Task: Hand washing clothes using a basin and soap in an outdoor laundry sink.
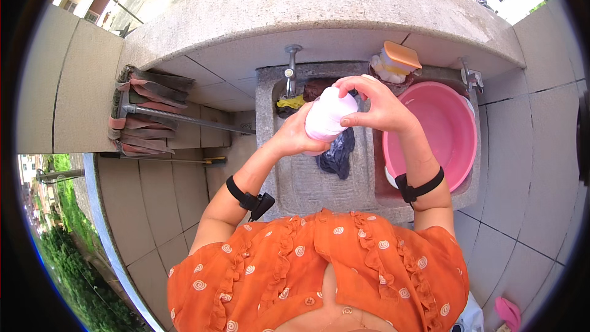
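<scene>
Above the left basin of a stone laundry sink (304, 193), my left hand (295, 133) is wrapped around a pale pink plastic bottle or container (325, 117). Its label, if any, cannot be made out. My right hand (373, 103) has its thumb and curled fingers at the container's round top; whether that part is a loose cap cannot be told. Below my hands a wet dark cloth (339, 157) lies on the ribbed basin floor. Yellow cloth (291, 102) and dark red cloth lie near the metal tap (290, 74), partly hidden by my hands.
A pink plastic basin (433, 133) stands in the right part of the sink, beneath a second tap (471, 76). An orange-lidded box (402, 55) rests on the back rim. At left, a mop (147, 108) leans with its handle towards the sink. A tiled wall ledge (322, 4) runs behind.
</scene>
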